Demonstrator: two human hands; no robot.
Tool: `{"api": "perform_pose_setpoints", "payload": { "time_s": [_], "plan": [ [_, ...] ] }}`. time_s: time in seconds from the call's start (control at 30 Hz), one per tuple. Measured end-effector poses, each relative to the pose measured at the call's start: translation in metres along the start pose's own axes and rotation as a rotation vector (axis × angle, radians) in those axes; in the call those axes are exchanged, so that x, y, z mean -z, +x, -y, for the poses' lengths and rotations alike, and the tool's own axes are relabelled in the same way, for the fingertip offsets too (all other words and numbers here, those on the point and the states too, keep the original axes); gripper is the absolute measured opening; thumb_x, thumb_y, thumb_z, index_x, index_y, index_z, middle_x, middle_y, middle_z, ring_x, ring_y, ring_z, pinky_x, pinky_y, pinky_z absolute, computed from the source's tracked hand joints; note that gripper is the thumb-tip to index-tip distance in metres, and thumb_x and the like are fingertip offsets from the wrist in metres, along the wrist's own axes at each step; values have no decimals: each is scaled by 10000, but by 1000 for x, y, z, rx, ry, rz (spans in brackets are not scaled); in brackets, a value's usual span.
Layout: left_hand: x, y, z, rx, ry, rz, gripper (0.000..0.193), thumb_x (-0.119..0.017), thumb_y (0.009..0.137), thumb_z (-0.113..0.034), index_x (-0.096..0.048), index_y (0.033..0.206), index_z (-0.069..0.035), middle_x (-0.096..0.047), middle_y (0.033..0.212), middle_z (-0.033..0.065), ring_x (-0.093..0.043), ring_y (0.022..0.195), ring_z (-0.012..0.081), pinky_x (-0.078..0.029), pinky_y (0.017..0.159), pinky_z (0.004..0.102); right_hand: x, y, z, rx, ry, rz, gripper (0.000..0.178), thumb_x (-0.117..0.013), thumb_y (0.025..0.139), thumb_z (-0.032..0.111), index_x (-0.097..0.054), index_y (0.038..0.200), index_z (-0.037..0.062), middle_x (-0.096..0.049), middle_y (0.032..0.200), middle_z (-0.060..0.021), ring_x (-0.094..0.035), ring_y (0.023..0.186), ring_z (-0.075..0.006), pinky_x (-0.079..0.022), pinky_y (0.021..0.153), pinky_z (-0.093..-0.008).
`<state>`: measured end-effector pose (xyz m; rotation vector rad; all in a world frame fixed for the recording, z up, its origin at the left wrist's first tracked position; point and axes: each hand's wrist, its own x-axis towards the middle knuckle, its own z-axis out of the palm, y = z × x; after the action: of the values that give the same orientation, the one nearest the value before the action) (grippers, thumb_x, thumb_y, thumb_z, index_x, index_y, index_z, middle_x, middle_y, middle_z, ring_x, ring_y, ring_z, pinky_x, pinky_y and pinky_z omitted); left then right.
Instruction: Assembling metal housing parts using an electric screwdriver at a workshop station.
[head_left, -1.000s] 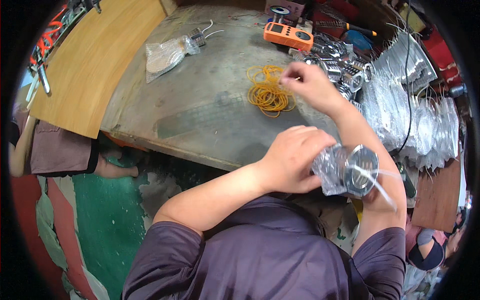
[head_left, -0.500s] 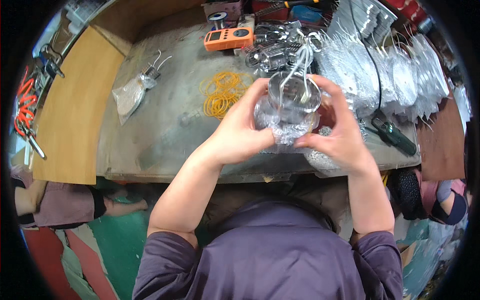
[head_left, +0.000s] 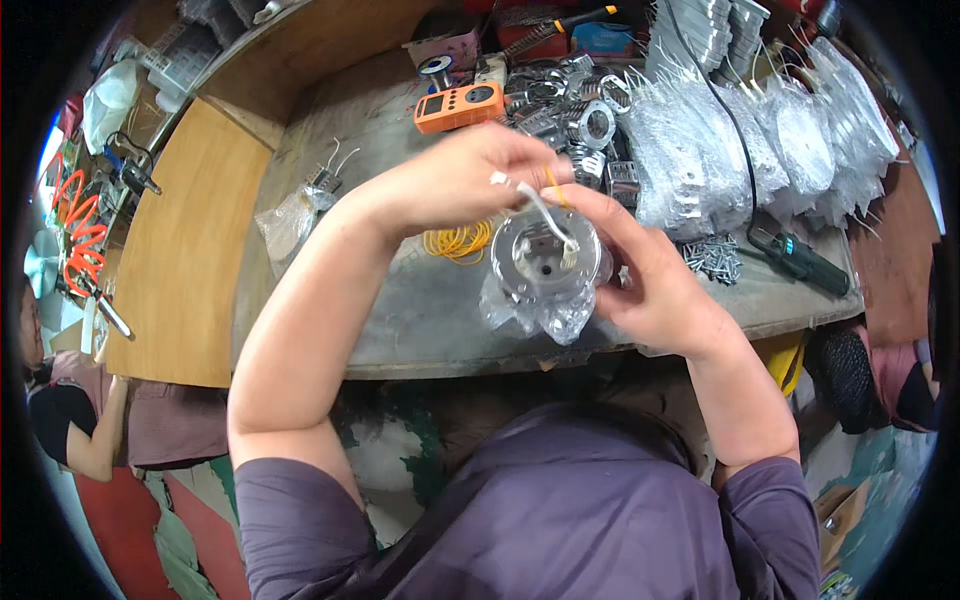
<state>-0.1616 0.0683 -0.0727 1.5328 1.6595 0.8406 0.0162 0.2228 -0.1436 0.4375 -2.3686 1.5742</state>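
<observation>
One fixture (head_left: 527,268) sits in the right hand (head_left: 650,270), fingers curled round its side, above the bench (head_left: 420,320) by its near edge.
Its round mouth faces up, long axis foreshortened, white wire (head_left: 548,217) angling away leftward, plastic wrap (head_left: 562,318) bunched nearward. The blurred left hand (head_left: 485,168) meets a yellow band (head_left: 552,188); its grip I cannot tell. Benchtop runs left to a bagged piece (head_left: 288,225); the meter's (head_left: 460,107) markings are unreadably small.

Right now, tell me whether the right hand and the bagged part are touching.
Touching: the head view shows the right hand curled around the right side of the bagged part.
</observation>
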Motion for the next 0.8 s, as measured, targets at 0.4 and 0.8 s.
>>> {"api": "perform_pose_setpoints", "payload": {
  "time_s": [0.4,0.8],
  "plan": [
    [-26,-102,-45,-5,319,-661,198,-517,858,-68,-663,957,23,-588,764,106,-551,672,238,-469,638,356,15,2,-37,66,309,-159,754,-522,777,-146,-366,1458,135,-608,1060,-91,-570,967,-144,-460,852,-272],
    [-24,-96,101,134,-710,-980,452,-433,1047,-327,-446,1423,-77,-503,593,8,-500,557,84,-434,577,214,-5,-9,-25,30,410,-232,766,-452,745,-190,-366,1445,111,-530,1264,-63,-513,1183,-155,-399,1010,-299]
  ]
}}
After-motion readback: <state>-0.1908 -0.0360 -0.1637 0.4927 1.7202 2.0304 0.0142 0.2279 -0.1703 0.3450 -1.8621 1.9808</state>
